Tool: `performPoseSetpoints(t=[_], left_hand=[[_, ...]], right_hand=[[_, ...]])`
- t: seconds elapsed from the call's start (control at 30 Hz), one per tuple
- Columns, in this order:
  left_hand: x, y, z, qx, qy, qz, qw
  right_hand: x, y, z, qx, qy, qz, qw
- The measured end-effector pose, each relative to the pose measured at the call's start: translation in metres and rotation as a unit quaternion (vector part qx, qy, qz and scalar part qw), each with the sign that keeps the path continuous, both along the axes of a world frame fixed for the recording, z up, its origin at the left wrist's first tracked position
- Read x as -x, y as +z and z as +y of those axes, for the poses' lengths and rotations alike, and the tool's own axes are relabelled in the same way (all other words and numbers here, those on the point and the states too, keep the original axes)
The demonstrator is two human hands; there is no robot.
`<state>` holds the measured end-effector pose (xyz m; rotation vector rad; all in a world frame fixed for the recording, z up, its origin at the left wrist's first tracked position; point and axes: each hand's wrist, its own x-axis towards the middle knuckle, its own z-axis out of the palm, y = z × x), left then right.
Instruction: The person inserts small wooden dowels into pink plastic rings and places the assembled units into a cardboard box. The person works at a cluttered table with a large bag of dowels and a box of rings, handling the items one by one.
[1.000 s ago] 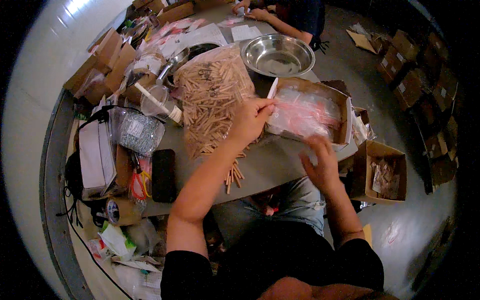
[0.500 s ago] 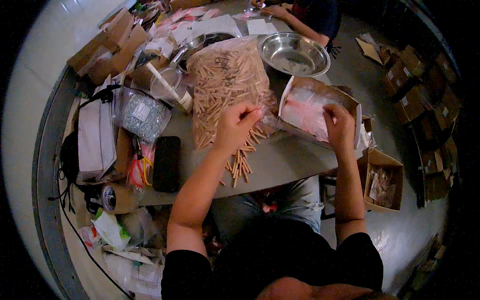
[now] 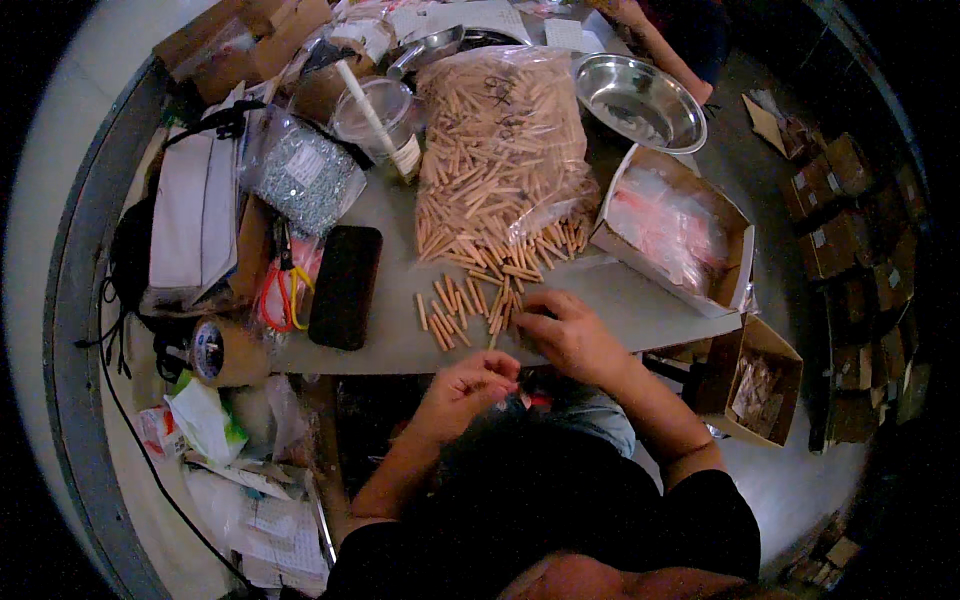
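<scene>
My left hand [image 3: 466,394] is just off the table's front edge, thumb and fingers pinched together; what is between them is too small to make out. My right hand [image 3: 570,335] reaches over the edge with curled fingertips against the loose wooden dowels [image 3: 463,308]; whether a dowel is in its grip is hidden. Behind these, a large clear plastic bag of wooden dowels [image 3: 500,150] lies with its open end toward me, dowels spilling out. To its right stands an open cardboard box [image 3: 728,283] holding small clear plastic bags [image 3: 668,222] with reddish edges.
A steel bowl [image 3: 640,100] sits at the back right, near another person's arm [image 3: 672,58]. On the left are a plastic cup [image 3: 375,115], a bag of small metal parts [image 3: 308,175], scissors [image 3: 285,290] and a black phone-like slab [image 3: 345,288]. A lower cardboard box [image 3: 790,385] stands right.
My left hand has come back from the dowel bag to the table's front edge. My right hand has left the box of plastic bags and moved left to the loose dowels. The view has shifted.
</scene>
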<state>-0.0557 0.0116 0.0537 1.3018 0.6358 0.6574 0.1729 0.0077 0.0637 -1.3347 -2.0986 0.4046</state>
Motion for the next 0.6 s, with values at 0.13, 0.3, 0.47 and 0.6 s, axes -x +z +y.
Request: performPoseSetpoints(t=[0.13, 0.3, 0.47, 0.6], left_hand=[[0.013, -0.026, -0.014, 0.035, -0.069, -0.006, 0.997], [0.005, -0.052, -0.02, 0.128, -0.071, 0.103, 0.984], [-0.011, -0.065, -0.02, 0.059, -0.085, 0.118, 0.988], [-0.02, -0.079, -0.024, 0.042, -0.082, 0.103, 0.99]], right_hand=[[0.001, -0.012, 0.002, -0.02, -0.042, -0.006, 0.999], [-0.002, -0.01, -0.004, -0.047, -0.134, -0.072, 0.987], [-0.01, -0.009, -0.013, 0.002, -0.251, -0.097, 0.963], [0.012, -0.004, -0.017, -0.008, -0.231, -0.053, 0.971]])
